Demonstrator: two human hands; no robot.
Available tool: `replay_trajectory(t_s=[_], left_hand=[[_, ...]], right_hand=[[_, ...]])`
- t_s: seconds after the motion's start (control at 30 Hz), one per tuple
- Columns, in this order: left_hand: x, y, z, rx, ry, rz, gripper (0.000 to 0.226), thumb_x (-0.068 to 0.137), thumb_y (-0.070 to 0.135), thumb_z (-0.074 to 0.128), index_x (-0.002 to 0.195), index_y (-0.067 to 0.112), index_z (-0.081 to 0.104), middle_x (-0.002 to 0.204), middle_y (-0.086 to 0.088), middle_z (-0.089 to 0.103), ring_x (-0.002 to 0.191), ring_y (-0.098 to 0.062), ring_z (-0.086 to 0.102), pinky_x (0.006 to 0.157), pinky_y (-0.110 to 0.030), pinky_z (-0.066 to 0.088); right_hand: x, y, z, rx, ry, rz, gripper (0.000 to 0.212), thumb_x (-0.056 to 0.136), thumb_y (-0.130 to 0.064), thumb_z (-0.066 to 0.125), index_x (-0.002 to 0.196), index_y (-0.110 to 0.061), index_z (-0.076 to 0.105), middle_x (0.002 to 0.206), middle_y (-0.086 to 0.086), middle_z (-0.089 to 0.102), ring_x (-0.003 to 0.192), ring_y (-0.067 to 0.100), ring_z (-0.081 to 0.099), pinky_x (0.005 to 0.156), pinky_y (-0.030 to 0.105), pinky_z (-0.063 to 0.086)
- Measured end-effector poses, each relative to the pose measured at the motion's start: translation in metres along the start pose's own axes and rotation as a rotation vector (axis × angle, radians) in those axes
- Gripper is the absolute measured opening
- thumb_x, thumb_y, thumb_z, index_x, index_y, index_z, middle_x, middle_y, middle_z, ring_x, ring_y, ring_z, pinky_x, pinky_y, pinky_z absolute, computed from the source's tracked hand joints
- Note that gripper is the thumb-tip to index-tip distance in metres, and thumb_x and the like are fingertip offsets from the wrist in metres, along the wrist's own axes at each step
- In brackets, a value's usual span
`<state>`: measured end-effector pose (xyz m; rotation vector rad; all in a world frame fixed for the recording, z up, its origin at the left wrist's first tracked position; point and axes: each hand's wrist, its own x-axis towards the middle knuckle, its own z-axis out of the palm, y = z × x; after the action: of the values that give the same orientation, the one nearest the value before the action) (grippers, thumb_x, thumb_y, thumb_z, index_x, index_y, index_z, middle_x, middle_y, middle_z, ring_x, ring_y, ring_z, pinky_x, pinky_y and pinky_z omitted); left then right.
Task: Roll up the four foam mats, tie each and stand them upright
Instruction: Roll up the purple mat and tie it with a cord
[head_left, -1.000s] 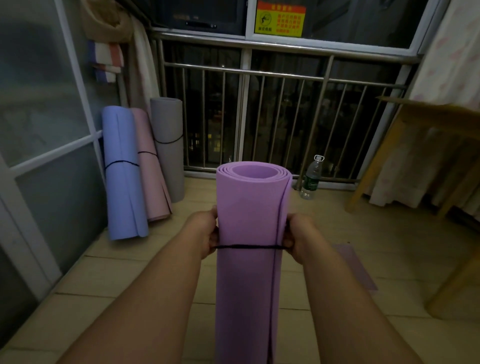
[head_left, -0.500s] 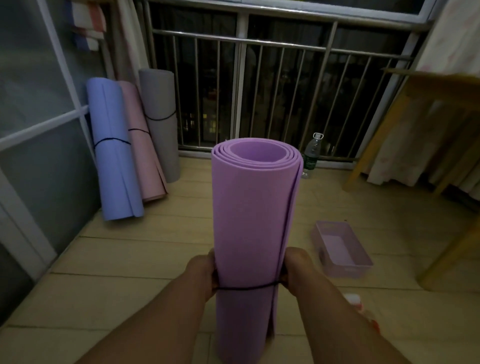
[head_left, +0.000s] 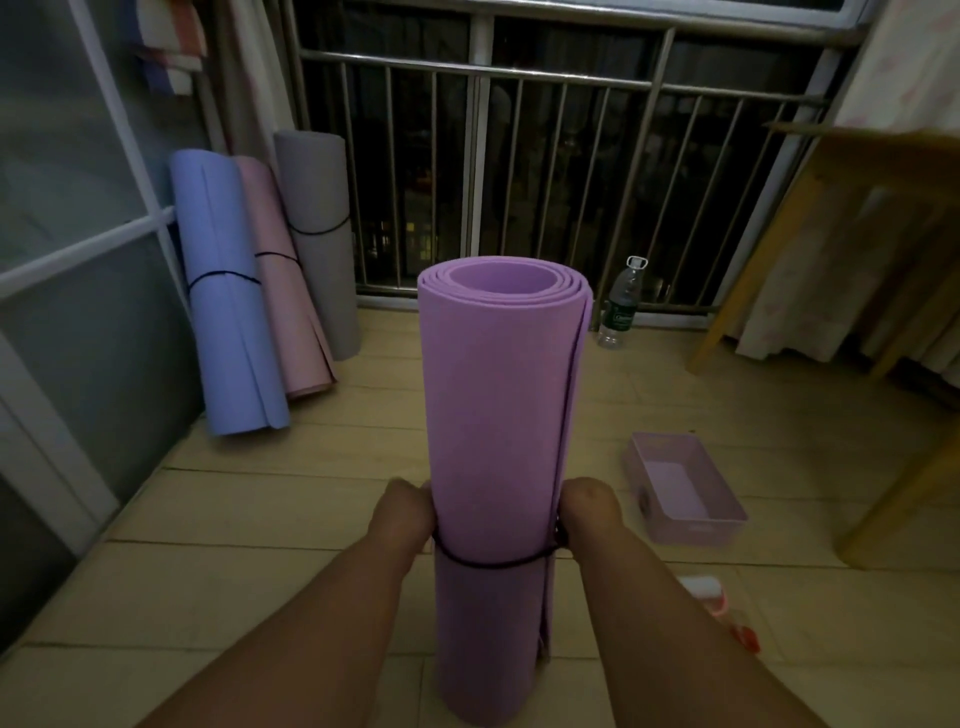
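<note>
We find no writing that we can read. The water bottle (head_left: 621, 304) standing by the railing (head_left: 519, 78) wears a green label (head_left: 619, 315), but its print is too small and blurred for us to make out a word or brand.
</note>
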<state>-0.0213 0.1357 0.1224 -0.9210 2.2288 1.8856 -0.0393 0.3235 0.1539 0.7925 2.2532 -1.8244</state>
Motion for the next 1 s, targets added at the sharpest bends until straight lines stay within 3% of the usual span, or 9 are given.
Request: replay_trajectory(t_s=[0.07, 0.2, 0.37, 0.47, 0.57, 0.63, 0.8, 0.9, 1.0], left_hand=[[-0.013, 0.008, -0.01, 0.009, -0.041, 0.051, 0.018, 0.091, 0.008, 0.048, 0.108, 0.008, 0.053, 0.093, -0.022, 0.068, 0.073, -0.026, 0.059, 0.069, -0.039, 0.052], [-0.03, 0.016, -0.029, -0.108, -0.208, 0.034, 0.033, 0.086, -0.008, 0.041, 0.109, 0.007, 0.06, 0.089, -0.021, 0.072, 0.065, -0.026, 0.059, 0.065, -0.041, 0.058], [-0.038, 0.017, -0.042, -0.3, -0.369, 0.159, 0.063, 0.066, -0.018, 0.048, 0.123, 0.006, 0.059, 0.115, -0.014, 0.069, 0.086, -0.022, 0.067, 0.072, -0.032, 0.055], [-0.046, 0.024, -0.049, -0.132, -0.529, 0.197, 0.079, 0.061, 0.002, 0.074, 0.131, 0.027, 0.048, 0.125, 0.009, 0.063, 0.106, -0.008, 0.061, 0.076, -0.023, 0.05], [-0.052, 0.028, -0.05, -0.035, -0.438, 0.224, 0.084, 0.072, 0.021, 0.084, 0.138, 0.035, 0.034, 0.121, 0.02, 0.056, 0.1, 0.002, 0.054, 0.07, -0.021, 0.044], [-0.053, 0.027, -0.049, -0.037, -0.388, 0.23, 0.088, 0.068, 0.032, 0.082, 0.141, 0.033, 0.033, 0.112, 0.025, 0.055, 0.095, 0.004, 0.053, 0.066, -0.023, 0.045], [-0.057, 0.044, -0.049, -0.043, -0.313, 0.374, 0.056, 0.083, 0.019, 0.075, 0.129, 0.027, 0.043, 0.119, 0.011, 0.06, 0.09, 0.01, 0.055, 0.062, -0.005, 0.046], [-0.062, 0.075, -0.049, -0.142, -0.255, 0.524, 0.052, 0.082, 0.025, 0.074, 0.127, 0.025, 0.048, 0.114, 0.012, 0.064, 0.093, 0.008, 0.06, 0.071, -0.009, 0.049], [-0.07, 0.119, -0.051, -0.211, -0.187, 0.574, 0.054, 0.077, 0.045, 0.071, 0.121, 0.027, 0.047, 0.113, 0.01, 0.063, 0.096, 0.0, 0.061, 0.083, -0.023, 0.049]], right_hand=[[0.007, -0.001, 0.001, -0.017, 0.051, -0.071, 0.015, 0.087, -0.009, 0.052, 0.088, -0.012, 0.067, 0.106, 0.017, 0.068, 0.091, 0.031, 0.062, 0.087, 0.039, 0.053], [0.0, -0.005, 0.006, -0.051, 0.015, -0.191, 0.014, 0.082, -0.007, 0.053, 0.076, -0.012, 0.064, 0.089, 0.013, 0.07, 0.084, 0.033, 0.064, 0.078, 0.045, 0.055], [-0.016, -0.013, 0.009, 0.058, -0.097, -0.227, 0.034, 0.075, 0.001, 0.047, 0.081, -0.018, 0.075, 0.084, 0.002, 0.074, 0.084, 0.026, 0.067, 0.082, 0.047, 0.058], [-0.021, -0.014, 0.013, 0.089, -0.169, -0.293, 0.054, 0.072, 0.007, 0.042, 0.102, -0.022, 0.077, 0.096, -0.004, 0.076, 0.095, 0.021, 0.068, 0.086, 0.042, 0.058], [-0.032, -0.013, 0.016, 0.113, -0.246, -0.345, 0.054, 0.082, 0.006, 0.041, 0.11, -0.028, 0.072, 0.106, -0.008, 0.074, 0.1, 0.014, 0.066, 0.087, 0.037, 0.055], [-0.042, -0.015, 0.017, 0.135, -0.313, -0.319, 0.052, 0.086, 0.004, 0.042, 0.112, -0.034, 0.066, 0.109, -0.011, 0.07, 0.096, 0.008, 0.062, 0.075, 0.03, 0.051], [-0.053, -0.027, 0.01, 0.212, -0.437, -0.386, 0.07, 0.055, -0.004, 0.048, 0.119, -0.03, 0.061, 0.102, -0.015, 0.071, 0.087, 0.007, 0.067, 0.064, 0.024, 0.05], [-0.054, -0.052, 0.004, 0.281, -0.453, -0.51, 0.07, 0.056, -0.004, 0.05, 0.121, -0.029, 0.059, 0.114, -0.011, 0.068, 0.099, 0.009, 0.066, 0.07, 0.025, 0.053], [-0.057, -0.084, 0.001, 0.38, -0.441, -0.608, 0.059, 0.078, 0.004, 0.063, 0.13, -0.023, 0.052, 0.129, -0.001, 0.06, 0.107, 0.011, 0.063, 0.084, 0.033, 0.055]])
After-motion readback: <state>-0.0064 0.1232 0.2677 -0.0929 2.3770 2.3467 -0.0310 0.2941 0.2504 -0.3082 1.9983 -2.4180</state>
